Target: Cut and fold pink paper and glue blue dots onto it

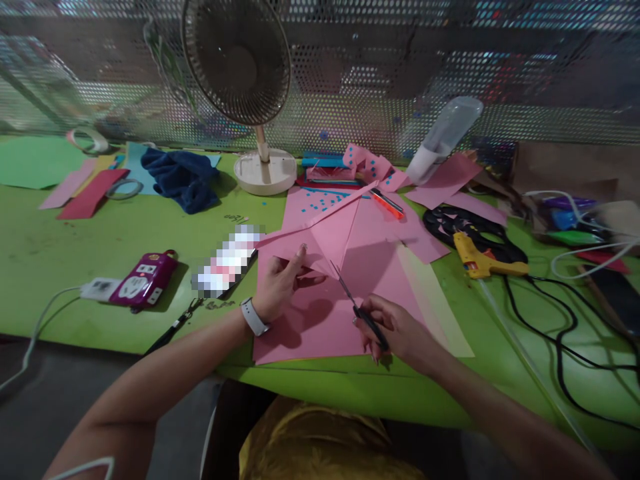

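My left hand pinches a folded piece of pink paper and holds it up above a larger pink sheet lying on the green table. My right hand grips black-handled scissors. Their blades point up and left, and the tips meet the lower edge of the folded pink paper. A white watch sits on my left wrist.
A desk fan stands at the back centre, with a blue cloth to its left. A yellow glue gun and black cables lie at the right. A purple power strip lies at the left. Coloured paper scraps and a white bottle are near the mesh wall.
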Demonstrator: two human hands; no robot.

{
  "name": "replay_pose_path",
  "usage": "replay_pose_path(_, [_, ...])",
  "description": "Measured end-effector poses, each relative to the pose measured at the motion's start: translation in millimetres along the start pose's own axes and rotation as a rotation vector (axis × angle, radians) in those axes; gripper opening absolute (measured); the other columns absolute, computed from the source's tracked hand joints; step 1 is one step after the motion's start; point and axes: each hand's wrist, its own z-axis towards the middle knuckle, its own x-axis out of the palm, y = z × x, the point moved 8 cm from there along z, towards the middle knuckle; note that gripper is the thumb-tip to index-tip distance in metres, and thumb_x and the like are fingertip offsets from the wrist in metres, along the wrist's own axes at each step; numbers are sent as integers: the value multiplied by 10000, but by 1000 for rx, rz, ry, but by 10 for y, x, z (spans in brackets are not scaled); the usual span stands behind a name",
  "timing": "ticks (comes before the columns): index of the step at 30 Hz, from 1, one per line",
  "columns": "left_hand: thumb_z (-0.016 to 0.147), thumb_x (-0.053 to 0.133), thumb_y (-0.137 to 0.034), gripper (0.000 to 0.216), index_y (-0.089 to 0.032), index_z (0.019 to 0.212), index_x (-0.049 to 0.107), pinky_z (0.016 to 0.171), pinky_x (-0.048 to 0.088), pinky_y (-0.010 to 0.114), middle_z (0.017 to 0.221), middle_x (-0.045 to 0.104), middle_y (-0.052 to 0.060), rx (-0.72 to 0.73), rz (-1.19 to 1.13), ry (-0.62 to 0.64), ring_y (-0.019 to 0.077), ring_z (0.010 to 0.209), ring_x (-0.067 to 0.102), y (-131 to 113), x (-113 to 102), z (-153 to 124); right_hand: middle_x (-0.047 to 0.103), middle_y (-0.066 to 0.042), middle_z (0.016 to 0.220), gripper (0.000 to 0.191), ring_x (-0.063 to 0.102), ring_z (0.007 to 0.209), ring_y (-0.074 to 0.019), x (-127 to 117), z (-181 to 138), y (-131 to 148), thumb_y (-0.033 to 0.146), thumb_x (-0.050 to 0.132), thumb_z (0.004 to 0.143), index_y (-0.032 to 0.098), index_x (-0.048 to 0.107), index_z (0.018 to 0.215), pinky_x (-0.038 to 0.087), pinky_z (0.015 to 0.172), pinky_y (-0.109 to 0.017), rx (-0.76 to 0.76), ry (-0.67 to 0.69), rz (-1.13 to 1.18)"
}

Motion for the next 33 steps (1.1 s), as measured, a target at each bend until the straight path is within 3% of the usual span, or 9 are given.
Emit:
replay_pose_path(26, [614,838,-448,432,-141,574,537,726,631,366,536,510,-42,-11,-16,1,144,607,658,5,6,0,572,49,601,394,501,441,-70,-2,11,-7,526,691,767,209,463,819,436,409,-189,-15,-3,-17])
replay_pose_path(33, [632,829,-443,443,-137,562,516,763,624,367,540,497,-51,-15,-1,-13,99,543,608,31,-20,4,574,51,604,373,507,441,-76,-19,17,-62,514,680,784,213,468,841,437,415,-197,-16,-4,-19])
